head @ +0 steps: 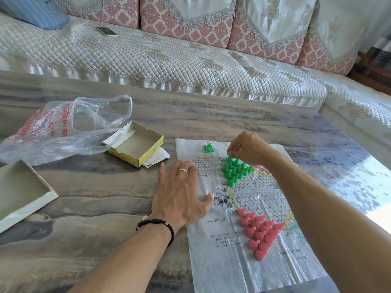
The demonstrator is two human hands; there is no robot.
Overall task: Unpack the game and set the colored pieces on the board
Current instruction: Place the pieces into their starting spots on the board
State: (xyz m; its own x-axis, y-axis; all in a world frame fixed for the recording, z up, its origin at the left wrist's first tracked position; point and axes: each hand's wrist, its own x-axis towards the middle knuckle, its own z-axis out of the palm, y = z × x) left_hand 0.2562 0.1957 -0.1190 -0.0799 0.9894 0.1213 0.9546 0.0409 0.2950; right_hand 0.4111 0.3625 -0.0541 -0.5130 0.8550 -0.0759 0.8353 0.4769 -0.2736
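The game is seen unpacked on the table (211,115): the printed paper board (243,208) is spread flat, with the open yellow box (135,144) and a crumpled plastic bag (63,130) left to its far left, and a grey box lid (21,191) nearer the left edge.

The pink pieces (261,230) are set in a full triangle on the near point of the star pattern. The green pieces (234,170) are massed on the far point, upright and touching one another, and that triangle is judged nearly filled. Two loose green pieces (209,148) are lying tipped over on the blank margin, apart from the group, so they are still to be stood in place.

The board is pressed down at its left edge by the left hand (182,195), whose fingers are laid straight and spread. The right hand (247,148) is held just above the tip of the green triangle; its grip is pinched together at the fingertips (229,151), as if on a piece, though what is held cannot be told.

The other points of the star are bare, and no other colours are visible.
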